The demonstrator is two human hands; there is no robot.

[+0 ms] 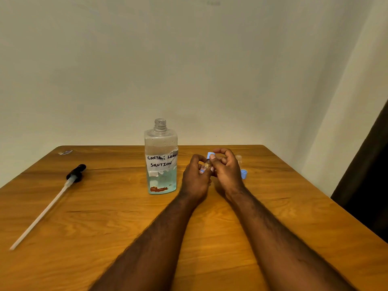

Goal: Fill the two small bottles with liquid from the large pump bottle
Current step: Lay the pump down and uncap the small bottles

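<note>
The large clear bottle [161,162], labelled "contact lens solution", stands open-necked at the table's middle, partly filled with bluish liquid. Its black pump head with the long white tube [48,203] lies on the table at the left. My left hand [195,177] grips a small bottle [204,167] just right of the large one. My right hand [225,171] pinches that bottle's blue cap [210,155] between thumb and fingers. A second small clear bottle [239,159] stands uncapped behind my right hand, with its loose blue cap [244,173] lying beside it.
The wooden table [126,227] has a rounded far edge close to a plain wall. A small scrap of wrapper [66,152] lies at the far left corner. A dark curtain [365,185] hangs past the table's right edge.
</note>
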